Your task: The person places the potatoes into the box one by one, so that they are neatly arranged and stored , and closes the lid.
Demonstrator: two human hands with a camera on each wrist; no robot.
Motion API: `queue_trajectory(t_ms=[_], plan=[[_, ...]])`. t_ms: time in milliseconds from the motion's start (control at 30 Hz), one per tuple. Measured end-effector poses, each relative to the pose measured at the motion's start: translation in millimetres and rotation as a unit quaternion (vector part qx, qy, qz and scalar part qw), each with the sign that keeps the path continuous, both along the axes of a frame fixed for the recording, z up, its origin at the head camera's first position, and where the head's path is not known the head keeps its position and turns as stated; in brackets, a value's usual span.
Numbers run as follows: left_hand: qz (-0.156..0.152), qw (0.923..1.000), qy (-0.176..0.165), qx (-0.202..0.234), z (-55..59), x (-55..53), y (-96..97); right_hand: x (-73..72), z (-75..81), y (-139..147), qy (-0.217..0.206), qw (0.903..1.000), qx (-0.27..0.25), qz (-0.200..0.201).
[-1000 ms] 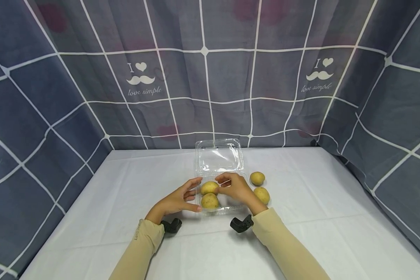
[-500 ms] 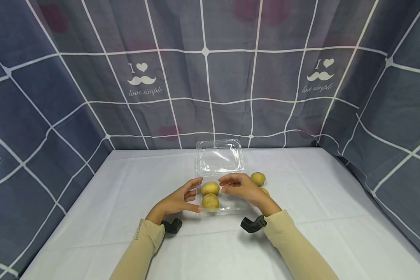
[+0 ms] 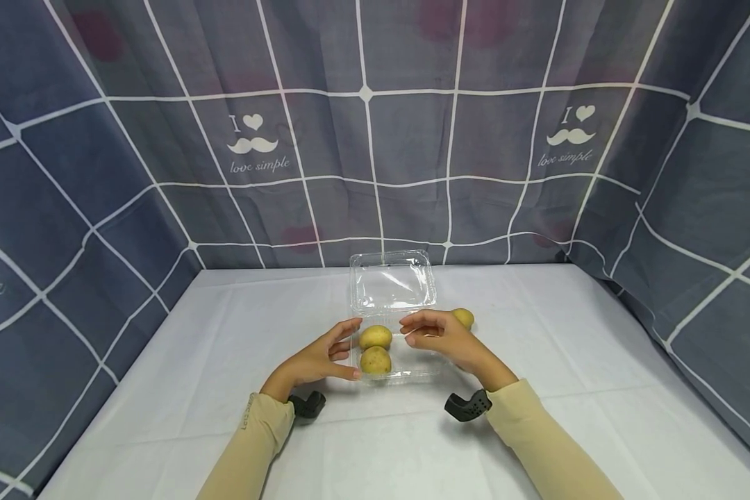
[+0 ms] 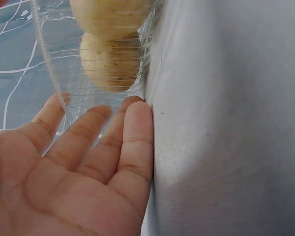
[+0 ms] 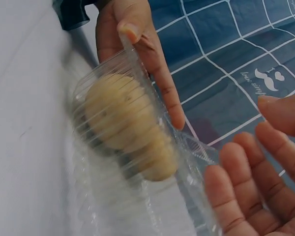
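While our L hand (image 3: pixel 319 357) is spread at box (image 3: pixel 414 362), R hand (image 3: pixel 448 340) loose, nil held, we're prob. part-done: 2 spuds (image 3: pixel 375 337) in btwn, 3rd spud (image 3: pixel 465 318) out past R, lid (image 3: pixel 392 283) up.

On the back curtain (image 3: pixel 412 139) we twice read “I”, a heart (image 3: pixel 253 121), a moustache (image 3: pixel 253 145) and “love simple”; we made out “Lets” on the left sleeve (image 3: pixel 250 448).

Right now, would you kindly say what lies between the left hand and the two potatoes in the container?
The left wrist view shows the clear container wall between left hand and potatoes.
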State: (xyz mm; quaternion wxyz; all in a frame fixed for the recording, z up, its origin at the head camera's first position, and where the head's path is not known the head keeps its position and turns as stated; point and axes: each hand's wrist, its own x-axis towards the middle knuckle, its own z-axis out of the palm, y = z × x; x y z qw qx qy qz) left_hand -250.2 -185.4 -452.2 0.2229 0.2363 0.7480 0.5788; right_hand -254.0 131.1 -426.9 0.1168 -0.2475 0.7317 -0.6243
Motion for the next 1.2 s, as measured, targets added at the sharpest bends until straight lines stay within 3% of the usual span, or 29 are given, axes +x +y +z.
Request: queue_trajectory(t_ms=[267, 433, 767, 1200], plan=[[-0.008, 1.0, 0.003, 0.003, -0.1, 1.3, -1.8, 4.6, -3.3, 9.6, 0.049, 0.998, -0.026, -0.029], [-0.007, 0.9999, 0.005, 0.006, -1.5, 0.8, -2.3, 5.0, -0.2, 16.7, 0.081, 0.9956, -0.011, -0.045], [-0.009, 1.0, 0.004, -0.001, -2.6, 0.2, -2.2, 3.0, 7.4, 35.7, 0.066, 0.996, 0.033, -0.05], [-0.012, 0.9999, 0.005, -0.001, -2.9, 0.9, -2.1, -2.1, 14.1, 73.1, 0.076, 0.9929, 0.063, -0.066]])
